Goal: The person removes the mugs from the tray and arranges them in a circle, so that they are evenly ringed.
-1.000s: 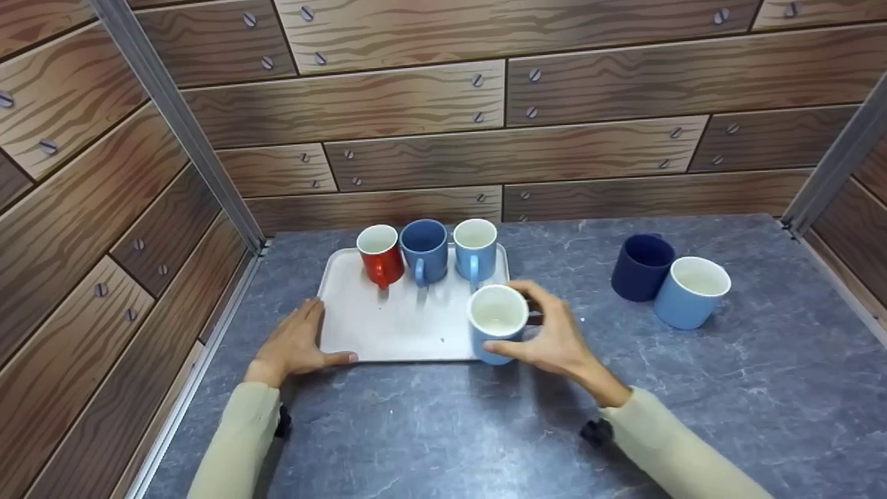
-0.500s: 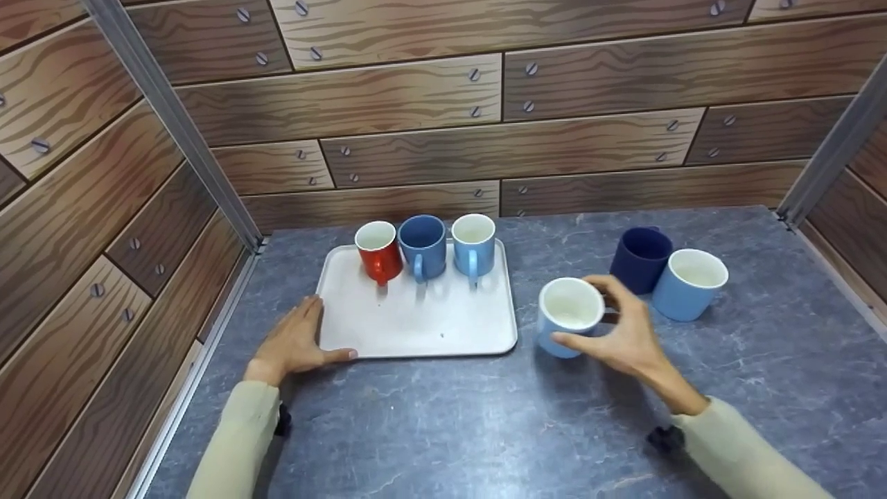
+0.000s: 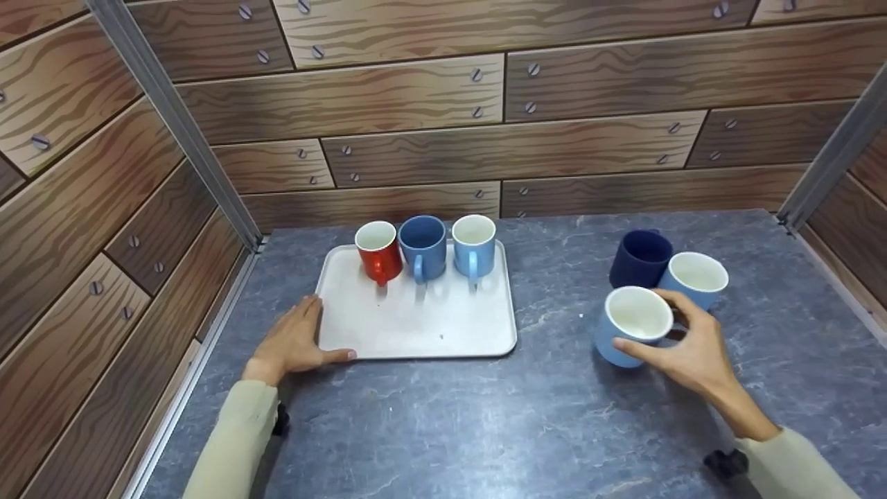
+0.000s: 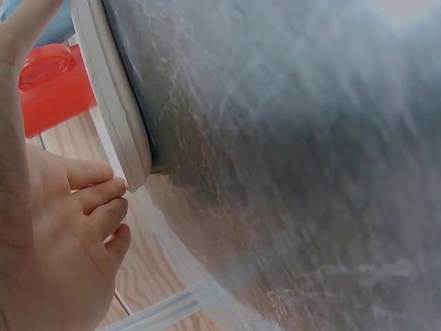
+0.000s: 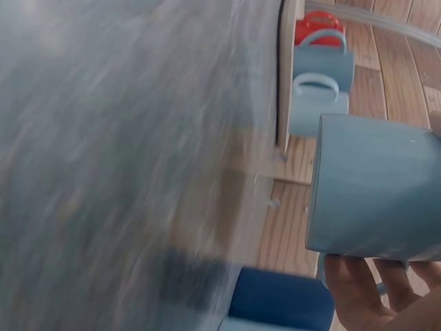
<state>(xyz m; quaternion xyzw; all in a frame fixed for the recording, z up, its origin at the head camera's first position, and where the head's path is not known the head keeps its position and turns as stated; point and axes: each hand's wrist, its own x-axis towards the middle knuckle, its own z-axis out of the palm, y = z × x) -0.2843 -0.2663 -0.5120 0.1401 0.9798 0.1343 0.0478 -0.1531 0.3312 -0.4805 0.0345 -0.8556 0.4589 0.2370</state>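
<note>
While three mugs occupy the centre-left tray, the spread left hand touches it; the right hand grips another off-tray mug.

On the tray, along its far side, stand the left mug, middle mug and right mug. The left hand lies at the tray's left edge. Right of the tray are the held mug (in the right hand) and, level with the tray's far half, the rear mug and outer mug.
</note>
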